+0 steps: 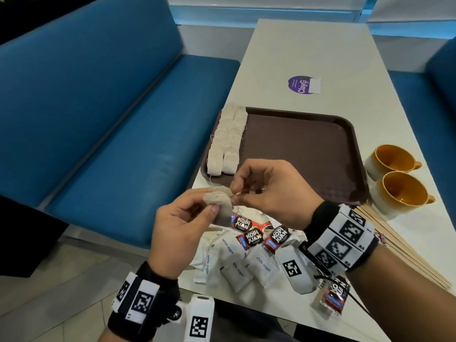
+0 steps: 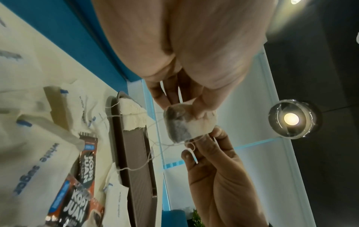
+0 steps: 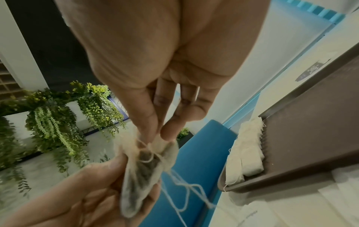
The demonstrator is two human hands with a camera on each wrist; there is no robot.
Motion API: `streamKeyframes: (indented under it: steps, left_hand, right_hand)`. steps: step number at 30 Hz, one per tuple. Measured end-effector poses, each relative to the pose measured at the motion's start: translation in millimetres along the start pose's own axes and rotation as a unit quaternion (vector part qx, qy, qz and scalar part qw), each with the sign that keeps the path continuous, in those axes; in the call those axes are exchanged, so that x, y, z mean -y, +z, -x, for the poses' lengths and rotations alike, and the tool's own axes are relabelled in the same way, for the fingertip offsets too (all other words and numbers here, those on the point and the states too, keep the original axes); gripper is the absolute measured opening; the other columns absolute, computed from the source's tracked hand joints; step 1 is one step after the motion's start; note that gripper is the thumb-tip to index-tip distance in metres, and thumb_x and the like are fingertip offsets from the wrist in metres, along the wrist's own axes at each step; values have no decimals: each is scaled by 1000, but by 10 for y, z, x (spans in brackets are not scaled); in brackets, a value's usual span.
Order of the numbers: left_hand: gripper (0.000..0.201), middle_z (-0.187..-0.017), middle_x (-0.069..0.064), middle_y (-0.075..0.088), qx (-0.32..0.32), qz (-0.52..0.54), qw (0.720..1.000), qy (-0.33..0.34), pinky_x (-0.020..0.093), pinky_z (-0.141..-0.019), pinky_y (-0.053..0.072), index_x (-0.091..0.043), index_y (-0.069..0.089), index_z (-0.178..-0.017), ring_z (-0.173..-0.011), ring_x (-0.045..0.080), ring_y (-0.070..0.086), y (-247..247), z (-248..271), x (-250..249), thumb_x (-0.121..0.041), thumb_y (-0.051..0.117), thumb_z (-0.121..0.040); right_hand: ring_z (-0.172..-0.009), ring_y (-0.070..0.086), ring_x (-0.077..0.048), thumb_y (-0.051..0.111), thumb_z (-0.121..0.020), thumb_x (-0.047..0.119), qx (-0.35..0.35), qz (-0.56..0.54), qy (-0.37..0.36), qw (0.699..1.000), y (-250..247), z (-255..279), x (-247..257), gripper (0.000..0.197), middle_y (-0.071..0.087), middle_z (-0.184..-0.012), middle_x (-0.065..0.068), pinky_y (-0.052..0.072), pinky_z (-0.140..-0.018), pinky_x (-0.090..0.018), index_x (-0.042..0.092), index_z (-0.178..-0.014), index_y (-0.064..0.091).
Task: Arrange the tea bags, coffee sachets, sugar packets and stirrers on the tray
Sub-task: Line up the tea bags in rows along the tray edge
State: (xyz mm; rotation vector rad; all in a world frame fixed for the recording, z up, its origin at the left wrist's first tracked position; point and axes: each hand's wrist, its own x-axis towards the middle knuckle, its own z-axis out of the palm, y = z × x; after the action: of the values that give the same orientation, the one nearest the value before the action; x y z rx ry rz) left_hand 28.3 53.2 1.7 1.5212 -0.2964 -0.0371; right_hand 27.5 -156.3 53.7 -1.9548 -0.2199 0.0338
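Note:
Above the table's near left corner, my left hand (image 1: 195, 208) holds a pale tea bag (image 1: 219, 201) between thumb and fingers. My right hand (image 1: 240, 187) pinches the bag's top corner where its tangled string (image 3: 180, 182) starts. The same tea bag (image 2: 178, 124) (image 3: 143, 173) shows dark leaves inside. The brown tray (image 1: 308, 144) lies beyond, with two rows of tea bags (image 1: 227, 139) along its left side. Red Kopi Juan coffee sachets (image 1: 249, 239) and white sugar packets (image 1: 237, 265) lie in a pile under my hands. Wooden stirrers (image 1: 399, 245) lie at the right.
Two orange-lined mugs (image 1: 394, 174) stand right of the tray. A purple sticker (image 1: 302, 84) sits on the white table (image 1: 308, 50) beyond it. A blue bench (image 1: 111, 107) runs along the left. One coffee sachet (image 1: 333, 297) lies near the front edge.

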Motion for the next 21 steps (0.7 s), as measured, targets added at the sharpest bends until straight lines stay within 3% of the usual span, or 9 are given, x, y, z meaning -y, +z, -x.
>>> streamKeyframes:
  steps: [1, 3, 7, 9, 11, 13, 17, 19, 21]
  left_hand:
    - [20, -100, 4, 79, -14, -6, 1000, -2, 24, -87, 54, -16, 80, -92, -96, 16, 73, -32, -8, -16, 2, 74, -87]
    - [26, -91, 1, 79, -48, -11, 999, -19, 22, -81, 56, -22, 81, -86, -85, 11, 72, -118, -22, -58, 2, 73, -85]
    - [27, -88, -1, 79, -80, -34, 996, -23, 22, -80, 58, -18, 80, -87, -83, 10, 71, -327, -33, -164, 8, 71, -85]
    - [29, -90, 2, 78, -73, -52, 996, -24, 22, -79, 58, -14, 76, -99, -83, 11, 70, -423, -29, -203, 11, 70, -86]
    - [39, -90, 9, 77, -62, -60, 995, -52, 21, -79, 58, -16, 72, -115, -82, 13, 69, -535, -17, -192, 11, 69, -86]
    - [46, -90, 11, 76, -58, -70, 991, -95, 21, -79, 58, -21, 70, -122, -83, 17, 71, -637, 17, -164, 9, 71, -86]
    - [32, -86, 5, 79, 1, -182, 970, -161, 27, -76, 59, -26, 81, -88, -81, 24, 75, -791, 144, -88, 5, 72, -88]
    - [30, -81, 10, 77, 59, -202, 957, -200, 35, -75, 59, -21, 80, -85, -74, 30, 74, -823, 214, -66, 6, 68, -89]
    - [30, -77, 6, 76, 112, -236, 941, -217, 36, -74, 57, -21, 79, -85, -70, 24, 73, -825, 262, -64, 5, 66, -88]
  right_hand:
    - [-66, 61, -5, 86, -79, 10, -2, 12, 3, 1000, 4, -22, -26, 17, 73, -80, 8, 52, -67, -27, 19, -84, 72]
    - [-67, 58, 0, 84, -83, 18, 5, 87, 17, 996, 30, -77, -123, 14, 69, -81, 13, 43, -66, -13, 23, -89, 72]
    - [-91, 52, -3, 67, -94, 28, 119, 301, 46, 945, 247, -168, -364, 21, 57, -107, 14, 48, -84, -29, 35, -115, 68]
    - [-108, 46, -14, 61, -98, 32, 189, 370, 39, 909, 420, -183, -447, 36, 49, -118, 10, 46, -88, -34, 41, -133, 60]
    - [-111, 41, -19, 60, -98, 38, 233, 412, 4, 881, 541, -200, -492, 44, 46, -122, 8, 47, -88, -38, 45, -141, 52]
    - [-109, 39, -19, 60, -98, 42, 247, 427, -11, 870, 577, -212, -508, 44, 45, -122, 9, 47, -88, -38, 47, -141, 53]
    - [-108, 38, -16, 58, -98, 44, 255, 417, -3, 872, 483, -170, -484, 28, 48, -120, 13, 44, -91, -36, 44, -125, 67]
    - [-108, 40, -15, 58, -99, 44, 239, 414, 17, 878, 428, -159, -485, 23, 51, -116, 13, 44, -94, -37, 39, -117, 71]
    - [-107, 42, -14, 61, -98, 43, 217, 400, 41, 889, 423, -186, -491, 21, 53, -109, 12, 45, -94, -36, 34, -113, 72]
